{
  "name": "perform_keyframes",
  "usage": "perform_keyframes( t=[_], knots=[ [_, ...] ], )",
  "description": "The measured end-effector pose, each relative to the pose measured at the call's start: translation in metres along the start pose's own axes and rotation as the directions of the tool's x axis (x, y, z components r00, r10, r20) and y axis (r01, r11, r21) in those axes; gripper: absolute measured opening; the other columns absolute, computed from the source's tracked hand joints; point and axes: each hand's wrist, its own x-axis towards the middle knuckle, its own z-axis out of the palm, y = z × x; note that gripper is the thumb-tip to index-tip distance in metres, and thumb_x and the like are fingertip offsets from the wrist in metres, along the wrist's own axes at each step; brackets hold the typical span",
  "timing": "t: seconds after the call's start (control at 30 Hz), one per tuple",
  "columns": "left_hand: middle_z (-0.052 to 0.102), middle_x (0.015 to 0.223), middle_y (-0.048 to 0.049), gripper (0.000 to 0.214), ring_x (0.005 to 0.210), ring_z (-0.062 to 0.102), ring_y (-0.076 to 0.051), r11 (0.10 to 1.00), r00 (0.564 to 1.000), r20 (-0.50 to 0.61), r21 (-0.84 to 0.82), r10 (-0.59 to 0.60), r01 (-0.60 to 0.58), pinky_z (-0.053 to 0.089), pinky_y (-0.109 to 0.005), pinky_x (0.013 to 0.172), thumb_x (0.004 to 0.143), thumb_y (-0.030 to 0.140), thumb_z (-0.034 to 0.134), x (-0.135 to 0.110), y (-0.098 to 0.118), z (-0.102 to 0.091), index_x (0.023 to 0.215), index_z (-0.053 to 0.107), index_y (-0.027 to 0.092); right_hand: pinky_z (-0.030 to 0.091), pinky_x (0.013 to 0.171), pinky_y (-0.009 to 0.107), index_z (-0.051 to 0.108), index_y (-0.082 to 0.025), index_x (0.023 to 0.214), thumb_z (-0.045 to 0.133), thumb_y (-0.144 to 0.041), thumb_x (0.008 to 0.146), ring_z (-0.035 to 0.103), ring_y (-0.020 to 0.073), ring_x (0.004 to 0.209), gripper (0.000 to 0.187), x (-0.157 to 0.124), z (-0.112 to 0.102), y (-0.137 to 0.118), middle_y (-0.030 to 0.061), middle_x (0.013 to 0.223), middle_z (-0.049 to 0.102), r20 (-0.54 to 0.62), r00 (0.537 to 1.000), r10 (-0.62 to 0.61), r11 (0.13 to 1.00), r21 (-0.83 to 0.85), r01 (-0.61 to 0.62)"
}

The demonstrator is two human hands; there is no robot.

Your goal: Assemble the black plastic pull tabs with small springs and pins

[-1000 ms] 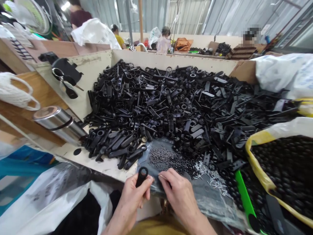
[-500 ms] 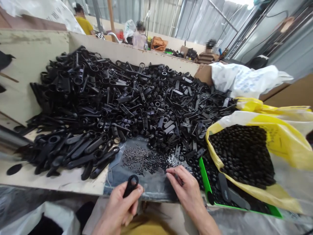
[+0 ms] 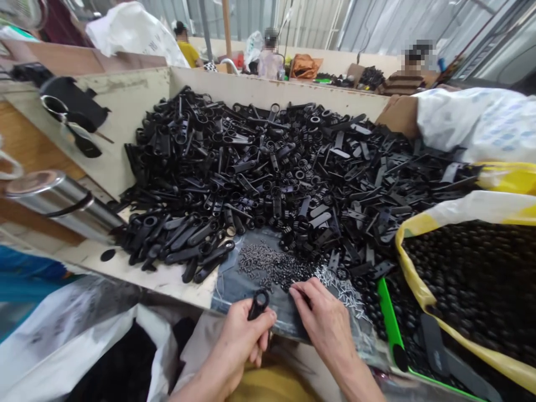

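In my left hand (image 3: 245,329) is a black plastic part with a ring end (image 3: 260,302), gripped between thumb and curled fingers, its ring pointing up. The rest of that part is hidden in the hand. My right hand (image 3: 324,315) is at the near edge of the small dark metal pieces (image 3: 288,271), thumb and fingertips pinched together. Whatever sits between those fingertips is too small to make out. Silver pins or screws (image 3: 345,290) lie just beyond the right hand, and greyish small pieces (image 3: 255,258) lie farther left on the dark mat (image 3: 234,287).
A big heap of black plastic parts (image 3: 234,162) fills the boarded table. At right, a yellow-and-white bag (image 3: 412,268) of black pieces stands by a green tray (image 3: 389,318). A steel flask (image 3: 69,198) leans at left, above a white sack (image 3: 161,335). People (image 3: 270,58) sit beyond.
The view has swung left, bringing the flask and hanging items in. My right fingertips have shifted left relative to the small piles, toward the dark pieces. The left hand keeps its ring-ended part.
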Motion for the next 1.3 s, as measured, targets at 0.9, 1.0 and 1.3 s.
perform_keyframes(
  t=[0.9, 1.0, 1.3],
  knots=[
    [0.042, 0.038, 0.0129, 0.053, 0.032, 0.021, -0.001, 0.989, 0.999, 0.041, -0.143, 0.025, -0.019, 0.02, -0.017, 0.035, 0.059, 0.061, 0.088, -0.015, 0.017, -0.003, 0.077, 0.062, 0.019, 0.042, 0.056, 0.022, 0.078, -0.023, 0.089, 0.07, -0.027, 0.095, 0.055, 0.0132, 0.058, 0.011, -0.012, -0.004, -0.027, -0.0016, 0.074, 0.07, 0.049, 0.998, 0.045, 0.788, 0.612, -0.065],
    [0.042, 0.038, 0.0126, 0.051, 0.032, 0.021, -0.001, 0.99, 0.998, 0.055, -0.141, 0.023, -0.015, 0.02, -0.017, 0.035, 0.06, 0.061, 0.087, -0.016, 0.016, -0.003, 0.077, 0.062, 0.019, 0.041, 0.057, 0.023, 0.078, -0.023, 0.088, 0.071, -0.028, 0.094, 0.053, 0.0134, 0.059, 0.011, -0.014, -0.004, -0.028, -0.0013, 0.074, 0.069, 0.082, 0.994, 0.069, 0.762, 0.639, -0.106],
    [0.049, 0.041, 0.0101, 0.033, 0.033, 0.022, -0.002, 0.977, 0.986, 0.164, -0.212, 0.008, 0.027, 0.021, -0.018, 0.036, 0.069, 0.045, 0.081, -0.017, 0.014, -0.004, 0.08, 0.062, 0.02, 0.04, 0.06, 0.025, 0.078, -0.022, 0.083, 0.078, -0.043, 0.089, 0.05, 0.0136, 0.064, 0.022, -0.018, -0.001, -0.026, 0.0002, 0.08, 0.065, 0.238, 0.957, 0.169, 0.569, 0.769, -0.292]
  ],
)
